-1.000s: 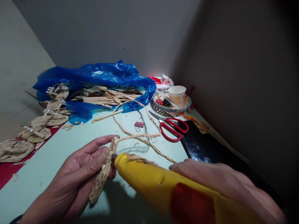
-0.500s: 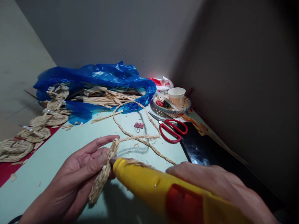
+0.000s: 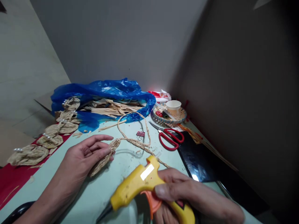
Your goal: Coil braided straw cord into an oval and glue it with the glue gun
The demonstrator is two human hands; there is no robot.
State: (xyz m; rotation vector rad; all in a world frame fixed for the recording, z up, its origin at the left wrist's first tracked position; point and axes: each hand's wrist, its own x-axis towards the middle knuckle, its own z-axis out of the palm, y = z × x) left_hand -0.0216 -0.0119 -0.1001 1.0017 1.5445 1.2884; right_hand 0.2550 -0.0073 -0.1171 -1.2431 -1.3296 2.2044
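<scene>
My left hand (image 3: 93,154) pinches a flat oval coil of braided straw (image 3: 106,158) between thumb and fingers. From the coil's upper end a long straw braid (image 3: 137,143) loops away over the table. My right hand (image 3: 179,189) is wrapped round the handle of a yellow glue gun (image 3: 136,182) with an orange trigger. The gun's dark nozzle points down and to the left, apart from the coil. Red-handled scissors (image 3: 168,140) lie beyond the gun, and a small dark-red binder clip (image 3: 140,134) lies inside the braid's loop.
A blue plastic bag (image 3: 100,88) with straw strips (image 3: 112,107) stands at the back. Coiled straw pieces with pearl-like beads (image 3: 50,140) line the left side. A woven tray (image 3: 182,119) holds a paper cup (image 3: 173,106). A black glossy slab (image 3: 196,158) lies right.
The glue gun's tip has left the coil; my right hand has swung it toward me, nozzle now down and left. My left hand keeps its hold on the coil. The view has tilted upward.
</scene>
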